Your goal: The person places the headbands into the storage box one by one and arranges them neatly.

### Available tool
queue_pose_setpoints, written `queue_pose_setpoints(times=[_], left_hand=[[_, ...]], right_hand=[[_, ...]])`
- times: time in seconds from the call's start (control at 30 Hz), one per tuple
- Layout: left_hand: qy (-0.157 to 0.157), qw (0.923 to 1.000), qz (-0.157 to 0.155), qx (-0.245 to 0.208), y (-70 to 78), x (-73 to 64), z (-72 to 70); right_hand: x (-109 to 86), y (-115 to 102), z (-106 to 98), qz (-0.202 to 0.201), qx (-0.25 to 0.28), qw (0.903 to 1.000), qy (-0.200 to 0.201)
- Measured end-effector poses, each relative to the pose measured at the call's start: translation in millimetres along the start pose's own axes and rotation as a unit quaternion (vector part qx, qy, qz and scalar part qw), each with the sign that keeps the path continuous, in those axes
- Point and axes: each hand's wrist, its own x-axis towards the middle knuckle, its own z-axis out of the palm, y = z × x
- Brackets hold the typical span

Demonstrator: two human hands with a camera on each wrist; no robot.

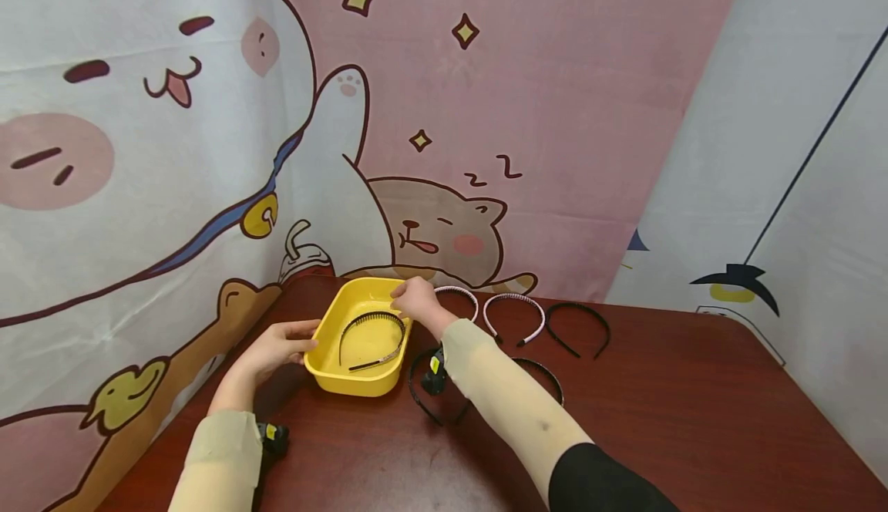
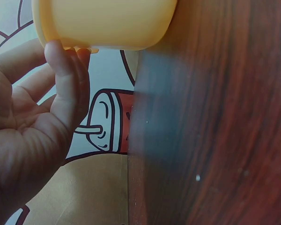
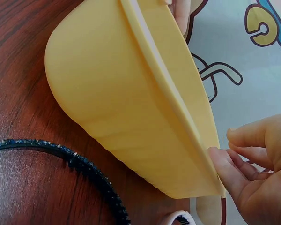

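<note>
A yellow plastic basin (image 1: 357,385) stands at the back left of the table. Inside it lies one dark toothed headband (image 1: 378,314). My left hand (image 1: 274,352) pinches the basin's left rim between thumb and fingers, and the left wrist view shows that hand (image 2: 33,108) against the basin's edge (image 2: 107,23). On the far right side, my right hand (image 1: 421,302) pinches the rim. In the right wrist view its thumb lies on the outside of the basin wall (image 3: 112,93). A glittery black headband (image 3: 91,176) lies on the table beside the basin, partly hidden under my right forearm in the head view.
Right of the basin, two pale toothed headbands lie near the back edge, one (image 1: 458,290) partly behind my right hand and the other (image 1: 513,296) in full view. Farther right is a black headband (image 1: 590,309). Another dark headband (image 1: 548,373) shows past my forearm. A printed curtain (image 1: 555,111) hangs behind.
</note>
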Motion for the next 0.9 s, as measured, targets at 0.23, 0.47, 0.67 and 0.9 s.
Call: queue_pose_setpoints(times=[0.23,0.47,0.67,0.9], left_hand=[[0.003,1.0000,-0.006,-0.006,-0.8,1.5,0.3],[0.000,1.0000,-0.002,-0.009,-1.4,0.5,1.2],[0.000,0.9999,-0.006,-0.010,-0.1,0.1,3.4],[0.001,0.9999,-0.008,-0.011,1.1,-1.2,5.2]], right_hand=[[-6.8,3.3,-19.2,-0.018,0.048,0.9987,-0.007],[-21.9,7.5,-52.6,-0.022,0.069,0.9974,0.000],[-39.5,18.7,-88.0,-0.021,0.073,0.9969,0.020],[-63.6,36.9,-120.1,-0.020,0.067,0.9975,0.008]])
